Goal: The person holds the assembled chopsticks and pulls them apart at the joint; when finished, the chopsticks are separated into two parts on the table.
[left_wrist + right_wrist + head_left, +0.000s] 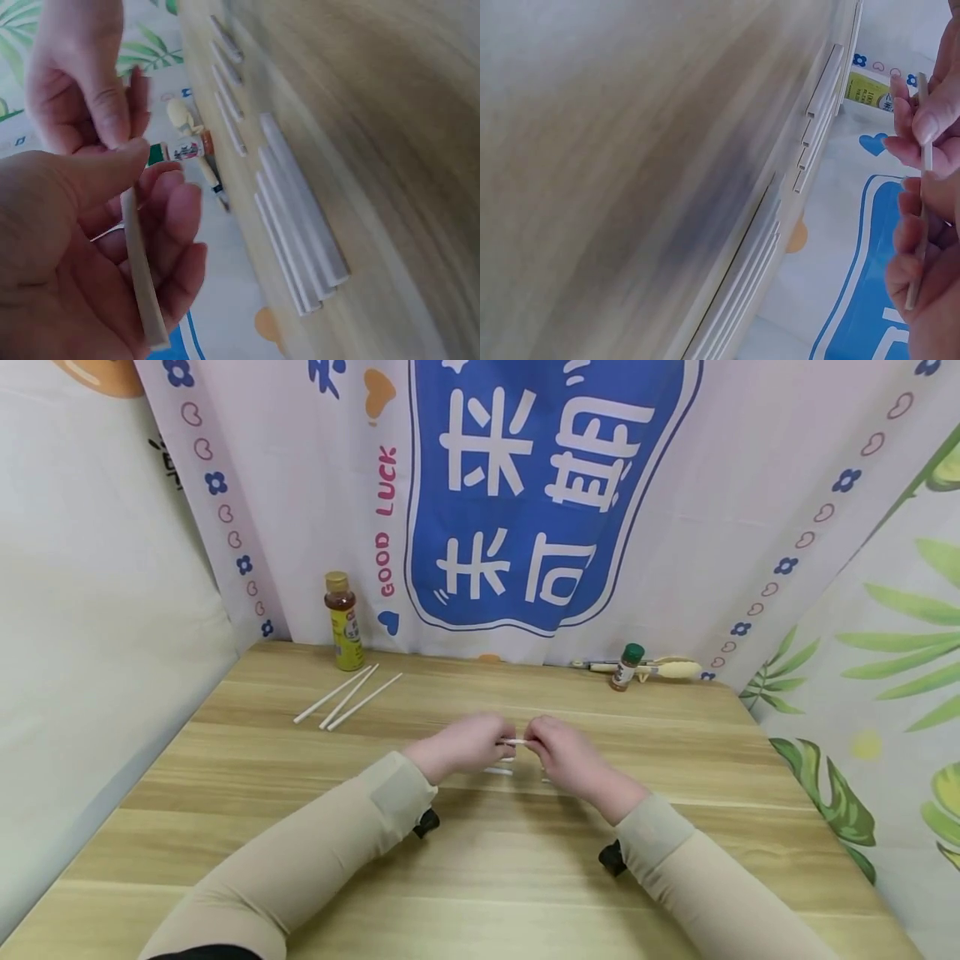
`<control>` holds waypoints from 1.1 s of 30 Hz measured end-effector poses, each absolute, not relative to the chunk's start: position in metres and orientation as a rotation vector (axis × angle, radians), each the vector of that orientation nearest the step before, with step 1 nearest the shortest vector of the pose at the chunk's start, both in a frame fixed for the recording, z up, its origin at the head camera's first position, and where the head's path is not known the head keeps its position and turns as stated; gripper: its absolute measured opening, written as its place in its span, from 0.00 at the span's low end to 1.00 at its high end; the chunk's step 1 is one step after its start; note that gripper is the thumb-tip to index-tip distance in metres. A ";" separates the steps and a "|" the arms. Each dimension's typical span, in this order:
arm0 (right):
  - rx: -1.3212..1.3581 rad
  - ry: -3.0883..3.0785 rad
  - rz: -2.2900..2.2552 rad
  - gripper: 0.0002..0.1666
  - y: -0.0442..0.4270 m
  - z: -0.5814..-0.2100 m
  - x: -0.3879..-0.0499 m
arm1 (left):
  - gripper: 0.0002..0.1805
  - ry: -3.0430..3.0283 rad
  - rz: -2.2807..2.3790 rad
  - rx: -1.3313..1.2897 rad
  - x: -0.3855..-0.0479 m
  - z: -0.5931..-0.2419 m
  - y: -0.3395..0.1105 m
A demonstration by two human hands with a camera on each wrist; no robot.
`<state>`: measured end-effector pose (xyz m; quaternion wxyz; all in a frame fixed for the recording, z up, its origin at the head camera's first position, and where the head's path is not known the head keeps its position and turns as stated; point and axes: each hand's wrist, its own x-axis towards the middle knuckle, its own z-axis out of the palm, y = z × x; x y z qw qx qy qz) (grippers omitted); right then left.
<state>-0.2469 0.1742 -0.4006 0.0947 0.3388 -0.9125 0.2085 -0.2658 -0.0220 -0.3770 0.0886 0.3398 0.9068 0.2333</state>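
Head view: left hand (474, 745) and right hand (568, 760) almost meeting, both pinching white stick (517, 742) above table (480, 893); wood stretching wide from hands toward front, room lying open between forearms; three long sticks (350, 696) lying off to left; yellow bottle (347, 639) and green-capped jar (626, 670) standing near back edge

Left wrist view: left thumb and fingers clamping white stick; two groups of four short sticks (304, 199) lying on wood, gap separating groups

Right wrist view: white stick spanning both hands, both ends showing
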 end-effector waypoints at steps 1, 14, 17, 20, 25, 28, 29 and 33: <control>1.017 -2.708 0.619 0.02 0.174 -0.400 -0.246 | 0.08 2.696 0.689 1.035 -0.266 -0.378 -0.022; 1.083 -2.673 0.585 0.05 0.172 -0.398 -0.241 | 0.09 2.569 0.824 1.183 -0.264 -0.386 -0.028; 1.084 -2.665 0.621 0.06 0.172 -0.395 -0.239 | 0.09 2.524 0.866 1.185 -0.266 -0.385 -0.030; 1.083 -2.675 0.664 0.08 0.172 -0.392 -0.237 | 0.10 2.470 0.900 1.168 -0.268 -0.383 -0.033; 1.104 -2.712 0.700 0.09 0.173 -0.385 -0.235 | 0.11 2.403 0.931 1.121 -0.270 -0.380 -0.036; 1.143 -2.699 0.711 0.10 0.174 -0.383 -0.235 | 0.12 2.378 0.948 1.098 -0.270 -0.379 -0.037; 1.156 -2.693 0.720 0.10 0.174 -0.382 -0.235 | 0.11 2.367 0.957 1.090 -0.270 -0.378 -0.037; 1.194 -2.687 0.749 0.11 0.174 -0.378 -0.234 | 0.11 2.311 0.994 1.079 -0.269 -0.374 -0.039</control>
